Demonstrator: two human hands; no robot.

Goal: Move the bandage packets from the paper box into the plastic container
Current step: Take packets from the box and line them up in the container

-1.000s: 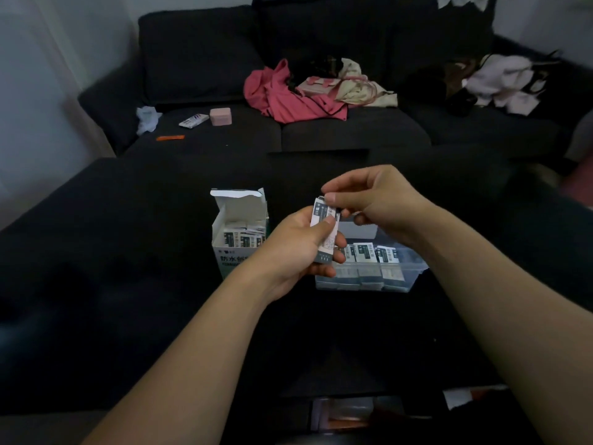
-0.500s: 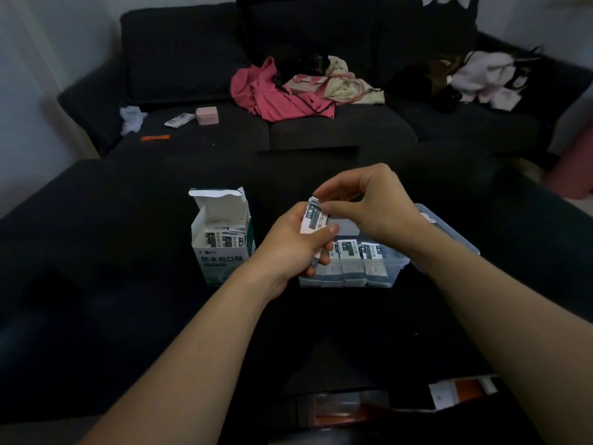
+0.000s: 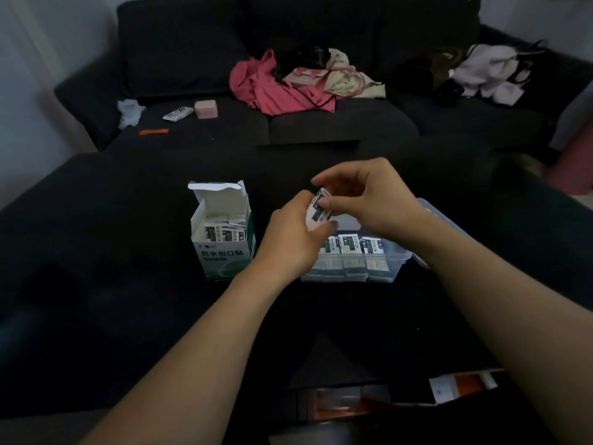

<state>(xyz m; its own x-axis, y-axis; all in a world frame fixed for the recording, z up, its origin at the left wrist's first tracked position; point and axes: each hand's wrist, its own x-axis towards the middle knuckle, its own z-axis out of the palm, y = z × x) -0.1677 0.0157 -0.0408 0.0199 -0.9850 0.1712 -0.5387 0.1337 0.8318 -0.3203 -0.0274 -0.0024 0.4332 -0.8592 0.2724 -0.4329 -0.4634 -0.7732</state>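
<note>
Left hand [image 3: 290,239] curled round small stack of bandage packets [image 3: 317,211], thumb clamped across the lower front. Right hand [image 3: 362,200] above it, fingertips pinching the stack's top edge. Stack held upright between both hands, directly over left end of plastic container [image 3: 378,271]. Likely feather-light, thin, glossy paper wrappers: prone to sliding and fanning apart, so best pinched flat across faces or squared by the edges, not squeezed hard. Container already showing rows of packets standing on end. Lid [image 3: 449,220] just beside it on the right. Paper box [image 3: 221,232] left of the hands, flap open, more packets inside. Task midway, apparently.
</note>
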